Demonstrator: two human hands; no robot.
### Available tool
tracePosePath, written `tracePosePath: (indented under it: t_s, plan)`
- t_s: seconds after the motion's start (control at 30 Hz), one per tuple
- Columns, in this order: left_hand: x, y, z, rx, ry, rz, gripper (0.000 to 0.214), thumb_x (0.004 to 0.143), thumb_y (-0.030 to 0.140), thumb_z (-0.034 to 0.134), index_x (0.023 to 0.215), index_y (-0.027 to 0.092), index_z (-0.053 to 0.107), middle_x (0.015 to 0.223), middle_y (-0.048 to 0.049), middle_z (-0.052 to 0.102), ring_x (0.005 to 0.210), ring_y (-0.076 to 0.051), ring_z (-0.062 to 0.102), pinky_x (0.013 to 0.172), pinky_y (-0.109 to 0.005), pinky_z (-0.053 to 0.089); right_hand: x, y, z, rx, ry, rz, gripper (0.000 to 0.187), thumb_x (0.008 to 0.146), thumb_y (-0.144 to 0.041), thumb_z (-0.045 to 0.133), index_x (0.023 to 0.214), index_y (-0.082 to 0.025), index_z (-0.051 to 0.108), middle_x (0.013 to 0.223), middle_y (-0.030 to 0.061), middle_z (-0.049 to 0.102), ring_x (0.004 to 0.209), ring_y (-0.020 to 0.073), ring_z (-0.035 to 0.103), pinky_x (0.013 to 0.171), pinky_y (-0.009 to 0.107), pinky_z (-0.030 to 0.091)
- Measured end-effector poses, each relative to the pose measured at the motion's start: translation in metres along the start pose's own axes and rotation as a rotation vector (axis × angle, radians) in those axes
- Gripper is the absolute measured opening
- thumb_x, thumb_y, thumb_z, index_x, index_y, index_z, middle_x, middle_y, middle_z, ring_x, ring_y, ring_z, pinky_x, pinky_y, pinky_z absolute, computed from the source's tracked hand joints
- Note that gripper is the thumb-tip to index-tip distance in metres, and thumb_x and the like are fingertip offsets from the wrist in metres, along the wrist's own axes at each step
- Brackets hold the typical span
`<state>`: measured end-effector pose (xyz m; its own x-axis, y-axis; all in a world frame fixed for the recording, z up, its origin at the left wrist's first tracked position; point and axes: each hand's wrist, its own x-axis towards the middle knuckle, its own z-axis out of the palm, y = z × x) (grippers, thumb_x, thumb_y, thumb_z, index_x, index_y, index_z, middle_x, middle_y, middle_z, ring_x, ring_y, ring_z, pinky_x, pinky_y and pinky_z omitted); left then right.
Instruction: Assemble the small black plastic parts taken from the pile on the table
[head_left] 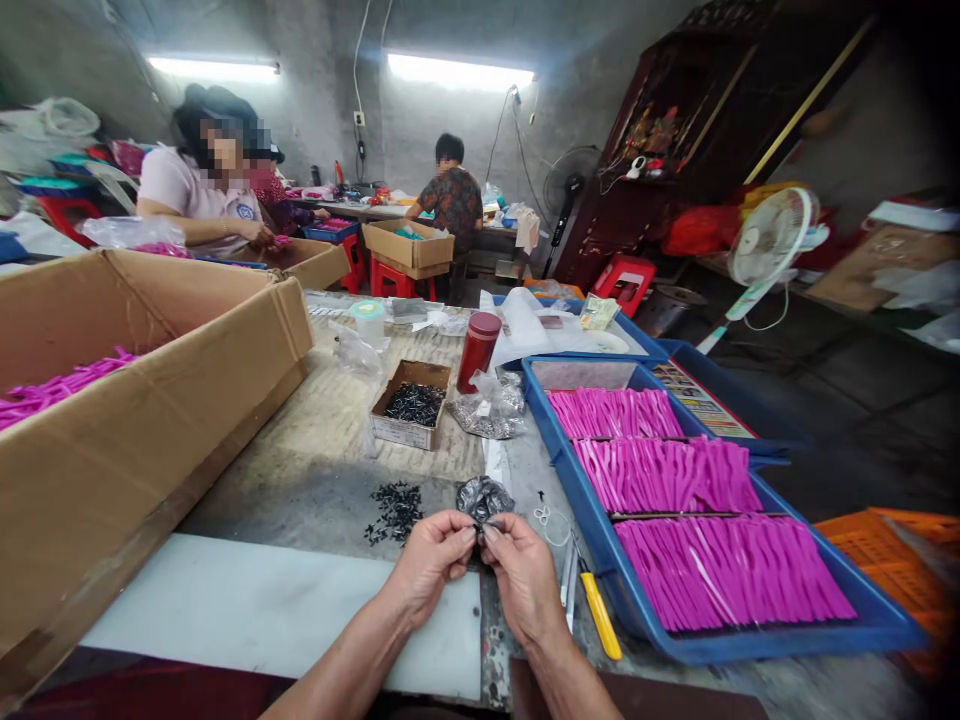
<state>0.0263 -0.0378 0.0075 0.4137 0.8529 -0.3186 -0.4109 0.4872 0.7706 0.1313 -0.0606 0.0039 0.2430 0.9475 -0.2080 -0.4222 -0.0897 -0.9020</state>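
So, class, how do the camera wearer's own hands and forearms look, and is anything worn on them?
The left hand and right hand are gloveless; the left forearm and right forearm are bare, with no sleeve, watch or bracelet in view.

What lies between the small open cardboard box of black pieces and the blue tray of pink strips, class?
In the head view, a clear plastic bag lies between the cardboard box and the blue tray; a red canister stands just behind the bag.
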Motion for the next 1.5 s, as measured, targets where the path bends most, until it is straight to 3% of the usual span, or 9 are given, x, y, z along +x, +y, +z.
tracePosePath:
  t_s: [0.3,0.5,1.0,1.17,1.5]
  plan:
    - [0.001,-0.001,-0.002,0.200,0.067,0.100,0.022,0.054,0.029,0.066,0.062,0.011,0.056,0.045,0.0062,0.044,0.040,-0.003,0.030,0.041,-0.016,0.022,0.001,0.007,-0.005,-0.016,-0.004,-0.013,0.013,0.060,-0.025,0.061,0.061,-0.015,0.053,0.049,-0.0053,0.045,0.046,0.0074,0.037,0.046,0.020,0.030]
    - [0.000,-0.001,-0.003,0.202,0.043,0.138,0.020,0.053,0.028,0.066,0.061,0.012,0.056,0.049,0.0055,0.047,0.045,-0.005,0.036,0.046,-0.017,0.027,0.001,0.006,-0.006,0.002,0.013,-0.014,0.014,0.059,-0.025,0.062,0.063,-0.015,0.054,0.049,-0.0051,0.046,0.047,0.0076,0.037,0.048,0.020,0.030]
    - [-0.001,-0.004,-0.001,0.153,0.041,0.121,0.022,0.054,0.029,0.067,0.062,0.011,0.055,0.045,0.0052,0.046,0.040,-0.004,0.035,0.041,-0.016,0.025,-0.005,0.001,0.001,0.198,-0.019,0.073,0.013,0.058,-0.024,0.063,0.061,-0.015,0.055,0.053,-0.0038,0.047,0.047,0.0071,0.037,0.047,0.020,0.030]
    - [-0.003,-0.003,0.002,0.135,0.031,0.128,0.020,0.055,0.028,0.066,0.060,0.012,0.055,0.044,0.0038,0.050,0.042,-0.006,0.043,0.044,-0.017,0.032,-0.006,0.003,0.002,0.227,-0.006,0.071,0.012,0.058,-0.024,0.063,0.060,-0.015,0.055,0.052,-0.0041,0.046,0.046,0.0070,0.037,0.046,0.021,0.031]
    - [-0.002,-0.005,0.001,0.252,0.063,0.299,0.013,0.058,0.024,0.063,0.056,0.012,0.058,0.057,0.0018,0.051,0.053,-0.010,0.049,0.053,-0.021,0.040,-0.009,0.004,0.005,0.205,0.029,0.053,0.014,0.058,-0.025,0.063,0.058,-0.015,0.053,0.050,-0.0049,0.044,0.045,0.0069,0.035,0.045,0.020,0.029]
